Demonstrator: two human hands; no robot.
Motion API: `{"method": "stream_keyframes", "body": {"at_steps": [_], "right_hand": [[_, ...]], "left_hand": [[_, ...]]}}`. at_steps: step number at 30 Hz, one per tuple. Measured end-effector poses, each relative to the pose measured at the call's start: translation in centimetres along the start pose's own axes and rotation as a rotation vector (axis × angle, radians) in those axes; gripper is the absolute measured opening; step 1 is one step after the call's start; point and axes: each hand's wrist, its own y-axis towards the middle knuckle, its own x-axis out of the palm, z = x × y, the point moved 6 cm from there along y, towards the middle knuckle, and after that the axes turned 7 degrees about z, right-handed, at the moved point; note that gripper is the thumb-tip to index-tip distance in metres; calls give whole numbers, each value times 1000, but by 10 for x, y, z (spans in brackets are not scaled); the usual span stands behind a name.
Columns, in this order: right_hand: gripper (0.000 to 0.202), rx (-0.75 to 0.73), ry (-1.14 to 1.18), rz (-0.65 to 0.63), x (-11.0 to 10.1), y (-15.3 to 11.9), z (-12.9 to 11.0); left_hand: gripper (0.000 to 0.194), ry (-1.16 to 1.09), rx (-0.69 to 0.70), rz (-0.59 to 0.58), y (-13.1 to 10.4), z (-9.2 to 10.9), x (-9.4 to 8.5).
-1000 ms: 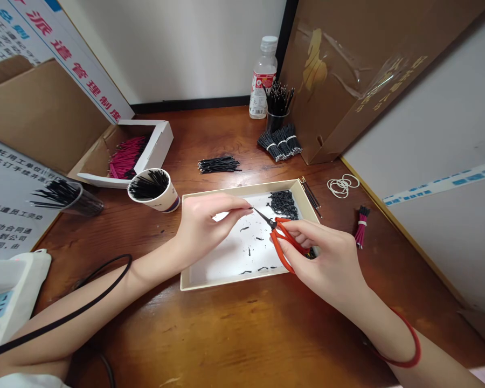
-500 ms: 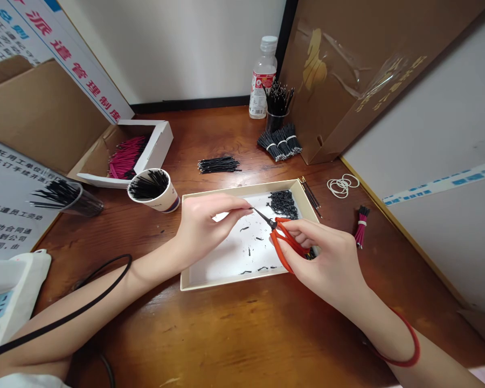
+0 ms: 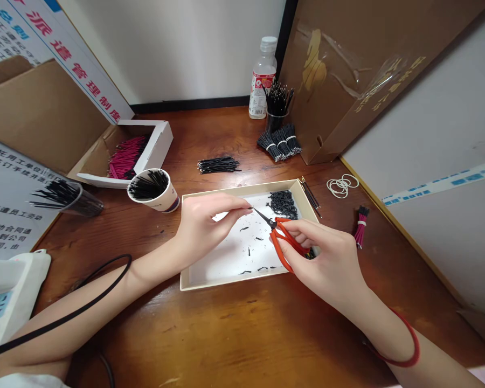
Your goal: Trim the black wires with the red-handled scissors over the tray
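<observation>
My right hand is closed around the red handles of a pair of small scissors. Their thin dark blades point left, and the tips meet the fingertips of my left hand. Thumb and forefinger of that hand are pinched together; whatever lies between them is too small and hidden to name. Both hands are above a shallow cream box with a white bottom. Inside it, a heap of short black pieces fills the far right corner, and several loose scraps lie scattered nearer.
A paper cup and a clear cup hold black wires at left, by a white box of pink and black wires. Loose black wires lie behind. Banded black bundles, a bottle, rubber bands and a pink bundle stand right.
</observation>
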Motion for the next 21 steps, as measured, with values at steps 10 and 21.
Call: {"method": "stream_keyframes", "body": {"at_steps": [10, 21], "right_hand": [[5, 15, 0, 11, 0, 1, 0], [6, 26, -6, -1, 0, 0, 1]], "left_hand": [[5, 3, -2, -3, 0, 0, -1], [6, 7, -8, -3, 1, 0, 0]]}}
